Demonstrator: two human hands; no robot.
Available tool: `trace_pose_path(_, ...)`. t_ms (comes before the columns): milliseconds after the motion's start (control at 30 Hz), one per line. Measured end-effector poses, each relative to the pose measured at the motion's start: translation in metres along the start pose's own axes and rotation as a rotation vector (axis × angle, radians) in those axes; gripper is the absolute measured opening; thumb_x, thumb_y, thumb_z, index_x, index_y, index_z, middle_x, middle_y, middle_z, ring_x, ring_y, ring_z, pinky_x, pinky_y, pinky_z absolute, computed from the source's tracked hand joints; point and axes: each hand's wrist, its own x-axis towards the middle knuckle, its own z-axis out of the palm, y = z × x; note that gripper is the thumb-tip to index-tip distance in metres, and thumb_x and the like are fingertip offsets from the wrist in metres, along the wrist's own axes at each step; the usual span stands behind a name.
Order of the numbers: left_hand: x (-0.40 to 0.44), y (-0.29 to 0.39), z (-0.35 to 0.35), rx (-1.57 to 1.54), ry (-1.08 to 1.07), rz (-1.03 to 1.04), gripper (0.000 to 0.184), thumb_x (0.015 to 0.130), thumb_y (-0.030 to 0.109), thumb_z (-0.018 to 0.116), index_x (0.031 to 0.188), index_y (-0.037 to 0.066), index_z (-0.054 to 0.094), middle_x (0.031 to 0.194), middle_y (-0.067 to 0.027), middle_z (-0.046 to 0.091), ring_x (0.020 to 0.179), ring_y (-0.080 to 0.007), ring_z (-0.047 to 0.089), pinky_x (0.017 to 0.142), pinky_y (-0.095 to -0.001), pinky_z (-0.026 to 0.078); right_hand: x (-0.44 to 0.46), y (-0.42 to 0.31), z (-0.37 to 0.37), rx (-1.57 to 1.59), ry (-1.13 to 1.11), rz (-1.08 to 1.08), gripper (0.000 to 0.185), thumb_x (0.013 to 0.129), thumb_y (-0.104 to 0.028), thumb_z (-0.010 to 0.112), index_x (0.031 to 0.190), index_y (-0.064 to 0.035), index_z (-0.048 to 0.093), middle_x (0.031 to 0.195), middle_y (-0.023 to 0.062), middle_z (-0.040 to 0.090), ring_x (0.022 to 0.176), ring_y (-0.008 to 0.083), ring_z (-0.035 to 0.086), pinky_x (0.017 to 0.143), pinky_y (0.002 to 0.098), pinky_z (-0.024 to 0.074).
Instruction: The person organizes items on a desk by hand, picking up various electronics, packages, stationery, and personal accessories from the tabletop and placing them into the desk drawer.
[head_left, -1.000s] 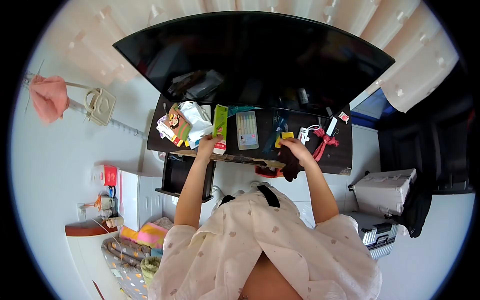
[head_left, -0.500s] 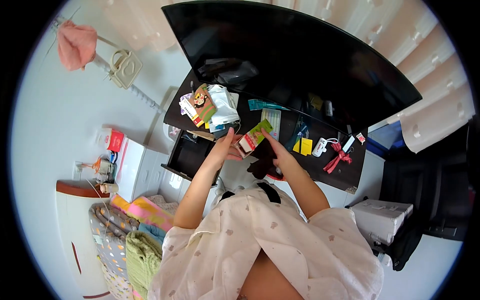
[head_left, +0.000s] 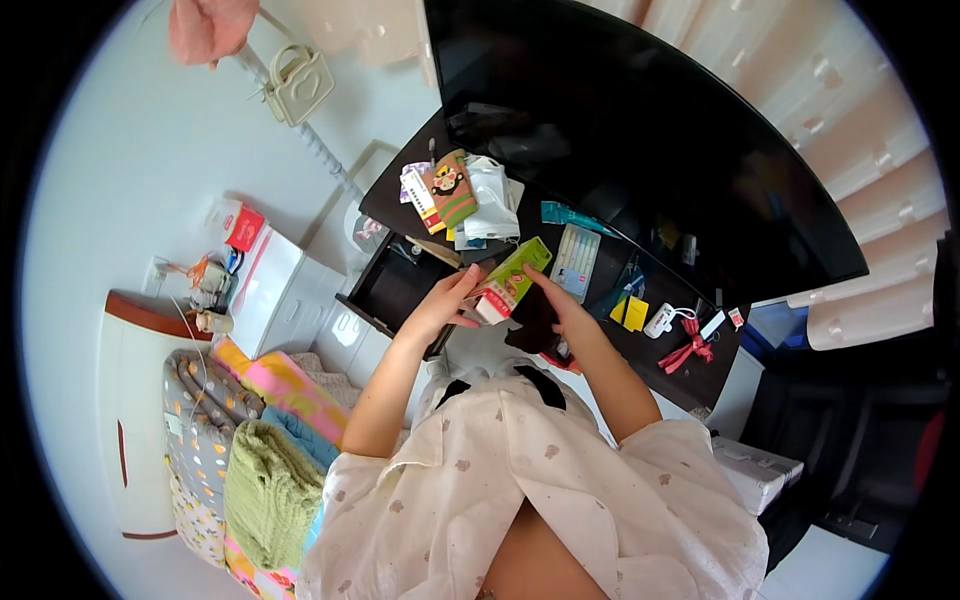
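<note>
Between my hands is a small green, white and red carton (head_left: 513, 279), tilted above the desk's front edge. My left hand (head_left: 447, 301) grips its lower white and red end, with the thumb along the near side. On the upper green end, my right hand (head_left: 562, 306) holds the other side. Its fingers are partly hidden behind the carton. A dark brown cloth-like item (head_left: 527, 338) hangs just below my right hand; I cannot make out whether the hand touches it. Left of my left hand, a dark drawer (head_left: 385, 300) is pulled out.
On the dark desk (head_left: 645, 352) stands a large curved monitor (head_left: 640, 130). A monkey-patterned pouch (head_left: 455, 190) and white packets (head_left: 488, 200) lie left; a case of pens (head_left: 576, 262), yellow notes (head_left: 629, 314) and a red ribbon (head_left: 687, 346) lie right. A white cabinet (head_left: 290, 300) is at left.
The view has turned, so the desk and monitor sit further right. The carton has been turned in my hands and shows more of its green side. Both hands still hold it.
</note>
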Motion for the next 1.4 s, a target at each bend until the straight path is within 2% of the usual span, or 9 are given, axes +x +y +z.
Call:
trace_pose_path(100,-0.003,-0.005,-0.018,0.142,-0.064,-0.058,0.056,0.080,0.039,0.050,0.116,-0.003,0.039,0.096,-0.0099,0.053,0.081,-0.0143,0.055,0.059,-0.0253,0.049,0.029,0.011,0.012,0.154,-0.401,-0.044,0.051,0.073,-0.042,0.059,0.107,-0.0048,0.050,0.101,0.0081,0.057,0.085,0.0167,0.057,0.071,0.0279,0.0451)
trace_pose_path(167,-0.002,-0.013,-0.029,0.147,-0.073,-0.101,0.058,0.076,0.031,0.059,0.117,-0.003,0.037,0.095,-0.0088,0.054,0.081,-0.0124,0.055,0.060,-0.0232,0.048,0.042,0.017,0.026,0.186,-0.459,-0.037,0.046,0.075,-0.038,0.058,0.102,-0.0017,0.052,0.093,0.0073,0.059,0.078,0.0151,0.058,0.065,0.0256,0.0463)
trace_pose_path(367,-0.018,-0.052,-0.099,0.113,-0.110,-0.116,0.052,0.071,0.020,0.062,0.112,-0.005,0.042,0.092,-0.0082,0.055,0.077,-0.0113,0.054,0.067,-0.0221,0.043,0.068,0.028,0.056,-0.489,-0.381,-0.145,0.055,0.078,-0.048,0.049,0.098,0.0024,0.053,0.090,0.0114,0.059,0.080,0.0143,0.055,0.072,0.0247,0.0424)
trace_pose_path(433,-0.045,-0.054,-0.131,0.110,-0.012,-0.147,0.053,0.069,0.021,0.063,0.111,-0.005,0.043,0.091,-0.0078,0.056,0.078,-0.0110,0.053,0.068,-0.0218,0.043,0.065,0.025,0.061,-0.428,-0.329,-0.119,0.053,0.079,-0.048,0.048,0.096,0.0019,0.053,0.083,0.0120,0.061,0.077,0.0147,0.056,0.070,0.0248,0.0430)
trace_pose_path(567,-0.062,-0.084,-0.177,0.196,0.353,-0.319,0.060,0.066,0.031,0.065,0.109,-0.004,0.042,0.075,-0.0083,0.057,0.064,-0.0100,0.057,0.048,-0.0201,0.044,0.110,0.044,0.044,-0.384,-0.272,-0.107,0.045,0.080,-0.040,0.050,0.096,0.0013,0.054,0.081,0.0128,0.060,0.071,0.0170,0.058,0.065,0.0263,0.0453)
trace_pose_path(767,0.015,-0.170,-0.199,0.711,0.486,-0.060,0.064,0.068,0.036,0.059,0.117,0.004,0.034,0.093,-0.0212,0.053,0.081,-0.0362,0.055,0.070,-0.0436,0.045,0.101,0.044,0.071,-0.345,-0.182,-0.044,0.033,0.080,-0.032,0.051,0.089,-0.0005,0.056,0.076,0.0100,0.059,0.068,0.0169,0.058,0.061,0.0262,0.0455)
trace_pose_path(1033,0.094,-0.190,-0.148,1.267,0.484,0.186,0.062,0.064,0.017,0.058,0.120,0.005,0.034,0.092,-0.0125,0.048,0.079,-0.0263,0.052,0.063,-0.0367,0.046,0.099,0.045,0.087,-0.515,-0.034,-0.109,0.028,0.080,-0.030,0.053,0.086,-0.0034,0.058,0.074,0.0054,0.058,0.064,0.0130,0.054,0.057,0.0233,0.0423)
trace_pose_path(1167,0.138,-0.215,-0.139,1.469,0.584,0.363,0.048,0.074,0.015,0.046,0.120,0.006,0.037,0.100,-0.0133,0.048,0.076,-0.0226,0.051,0.058,-0.0313,0.046,0.091,0.047,0.078,-0.503,0.005,-0.045,0.028,0.079,-0.030,0.053,0.087,-0.0034,0.059,0.072,0.0025,0.055,0.064,0.0098,0.051,0.058,0.0222,0.0400)
trace_pose_path(1400,0.185,-0.234,-0.142,1.519,0.487,0.236,0.044,0.076,0.015,0.044,0.119,0.009,0.040,0.110,-0.0157,0.041,0.076,-0.0255,0.050,0.046,-0.0287,0.048,0.084,0.062,0.050,-0.555,0.115,0.018,0.029,0.077,-0.029,0.054,0.086,-0.0019,0.058,0.073,0.0030,0.055,0.063,0.0105,0.050,0.056,0.0235,0.0397)
